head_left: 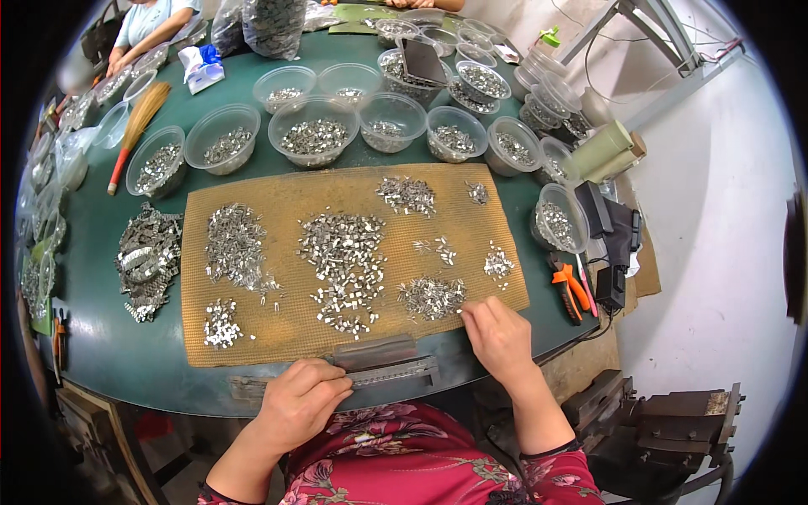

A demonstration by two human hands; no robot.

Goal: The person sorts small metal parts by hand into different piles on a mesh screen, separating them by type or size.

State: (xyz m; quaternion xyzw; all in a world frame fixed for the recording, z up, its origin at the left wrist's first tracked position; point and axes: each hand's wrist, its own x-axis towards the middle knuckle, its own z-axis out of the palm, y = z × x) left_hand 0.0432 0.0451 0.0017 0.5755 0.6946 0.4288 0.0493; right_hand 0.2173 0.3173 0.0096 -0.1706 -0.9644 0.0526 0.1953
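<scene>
— Metal clips point(341, 252) all over the woven mat point(252, 345), sorted into heaps. How far along are you, roughly?

— I'd judge midway, maybe less. Several heaps on the mat are loose, e.g. the big middle one, a left heap point(234, 242), a small one at the front left point(220, 324). Plus a tangled dark pile of strips point(147, 265) on the green table point(109, 353), off the mat's left edge, looks untouched.

— What's done?

— Clear plastic bowls point(313, 133) along the far side each hold some pieces, none full.

— Hands?

— My right hand point(498, 335) rests on the mat's near right corner, fingertips pinched at the edge of the nearest heap point(431, 296); can't tell if a clip is actually in the grip. My left hand point(299, 402) is curled loosely over the grey metal bar jig point(383, 362) at the table's front edge, resting on it more than clamping it.

— Tools?

— Orange pliers point(571, 290) lie to the right, well apart from both hands.
</scene>
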